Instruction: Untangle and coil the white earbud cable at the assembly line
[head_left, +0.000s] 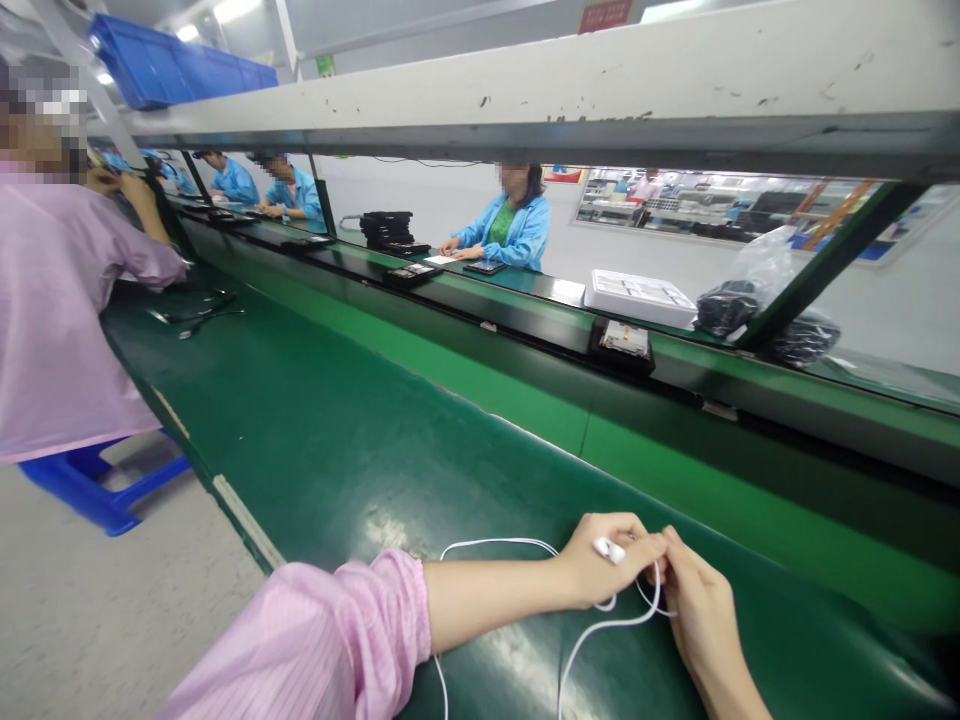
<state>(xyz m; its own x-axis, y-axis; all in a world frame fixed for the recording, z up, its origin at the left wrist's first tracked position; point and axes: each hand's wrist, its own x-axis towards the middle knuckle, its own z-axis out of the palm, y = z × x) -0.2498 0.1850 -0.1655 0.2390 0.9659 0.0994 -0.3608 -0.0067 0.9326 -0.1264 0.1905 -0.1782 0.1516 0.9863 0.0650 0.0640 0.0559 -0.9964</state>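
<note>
with fingertips [658,545] closed together, hands [600,570] [703,600] hold white earphones [609,550].

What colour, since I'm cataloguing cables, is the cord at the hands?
The cord is plain white; it shows in the head view, the only one.

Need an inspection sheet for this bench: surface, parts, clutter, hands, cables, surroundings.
Surface: green bench, glossy, with light reflections.
Job's things: white earpiece at the left hand.
Clutter: small tools at the bench's far left end; type unclear.
Hands: left closed on the white cable; right hand meets it at the fingertips, its grip hidden.
Cables: the white cable loops around the left forearm area and runs out of frame at the bottom.
Surroundings: overhead shelf with blue bin; co-workers in blue across the line, one in pink at left.
</note>
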